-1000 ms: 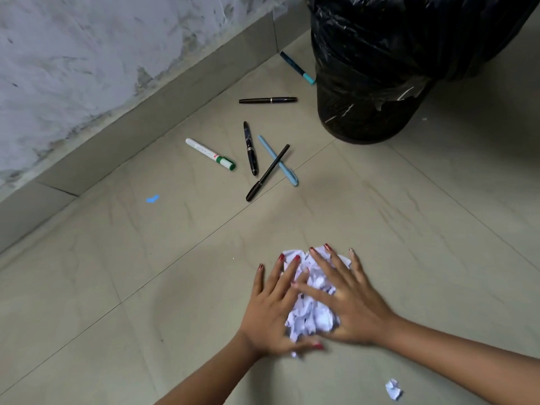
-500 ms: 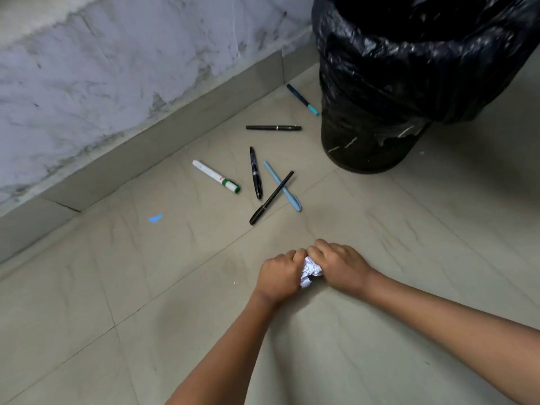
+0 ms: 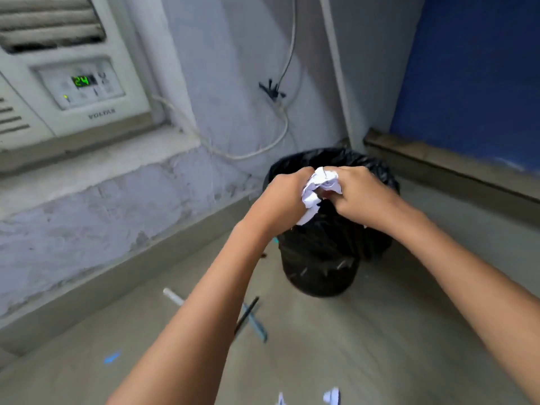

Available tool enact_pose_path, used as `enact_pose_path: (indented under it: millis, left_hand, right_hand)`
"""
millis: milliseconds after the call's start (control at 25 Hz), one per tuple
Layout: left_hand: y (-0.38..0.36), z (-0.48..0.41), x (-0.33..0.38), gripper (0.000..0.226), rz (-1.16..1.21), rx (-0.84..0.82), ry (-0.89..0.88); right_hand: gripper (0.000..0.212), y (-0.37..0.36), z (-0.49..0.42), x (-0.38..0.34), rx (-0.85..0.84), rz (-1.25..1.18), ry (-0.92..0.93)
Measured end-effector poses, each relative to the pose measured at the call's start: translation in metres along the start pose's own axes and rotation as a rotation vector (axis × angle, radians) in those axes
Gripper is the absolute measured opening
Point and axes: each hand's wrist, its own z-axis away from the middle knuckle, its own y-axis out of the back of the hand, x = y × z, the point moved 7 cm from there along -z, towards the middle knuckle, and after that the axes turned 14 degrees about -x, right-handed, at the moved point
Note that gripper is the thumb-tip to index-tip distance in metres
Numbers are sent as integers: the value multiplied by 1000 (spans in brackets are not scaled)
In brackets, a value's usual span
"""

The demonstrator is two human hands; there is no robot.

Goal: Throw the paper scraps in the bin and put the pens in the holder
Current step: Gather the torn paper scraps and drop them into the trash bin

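A bunch of white paper scraps point(image 3: 317, 190) is squeezed between my left hand point(image 3: 282, 198) and my right hand point(image 3: 361, 197), held over the open mouth of the black-lined bin point(image 3: 324, 258). Both hands are closed around the scraps. On the floor below my left forearm lie a black pen point(image 3: 247, 314), a light blue pen point(image 3: 257, 324) and the white end of a marker point(image 3: 173, 296); the other pens are hidden by my arm. Two small scraps point(image 3: 331, 396) lie on the floor at the bottom edge. No pen holder is in view.
The bin stands in a corner between a grey wall with a skirting ledge point(image 3: 146, 258) and a blue wall point(image 3: 473, 83). An air conditioner point(image 3: 67, 83) sits in the wall at upper left. A white cable point(image 3: 263, 141) hangs behind the bin.
Both hands gathered the scraps off the floor into a bunch and lifted it up and forward over the bin. The view tilted up toward the wall.
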Motion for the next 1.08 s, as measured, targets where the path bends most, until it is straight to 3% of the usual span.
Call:
enact_pose_path:
  millis: [80, 160, 240, 280, 360, 520, 640, 720, 760, 840, 1000, 1080]
  left_hand:
    - [1, -41, 3, 15, -170, -53, 50]
    - [-7, -69, -5, 21, -448, -60, 131]
    - [-18, -84, -15, 37, -578, -77, 205]
    - [-22, -89, -17, 43, -568, -79, 223]
    - [-23, -92, -16, 50, -479, -85, 221]
    - [-13, -75, -12, 33, -34, 33, 210]
    - [-3, -13, -8, 17, 263, 458, 146]
    - [-26, 50, -7, 13, 296, 729, 42]
    - [-52, 78, -10, 13, 284, 760, 25]
    - [-122, 122, -31, 25, 254, 604, 124]
    - [-264, 173, -94, 84, 186, -93, 523]
    - [-292, 180, -100, 91, 36, -248, 483]
  right_hand:
    - [22, 8, -24, 39, -57, -14, -106]
    - [15, -5, -37, 69, -285, -3, -232]
    - [30, -17, -41, 79, -450, -16, -280]
    - [46, -14, -43, 80, -430, -31, -278]
    - [62, -3, -50, 75, -299, -98, -247]
    - [29, 13, -44, 74, 97, -569, -200]
    - [18, 19, 19, 54, 518, -560, -6]
    - [11, -5, 77, 30, 612, -420, 119]
    - [8, -28, 103, 28, 596, -363, 134]
    - [9, -84, 135, 50, 450, -342, 39]
    - [44, -193, 148, 135, -117, -229, -249]
    - [65, -225, 137, 173, -292, -157, -374]
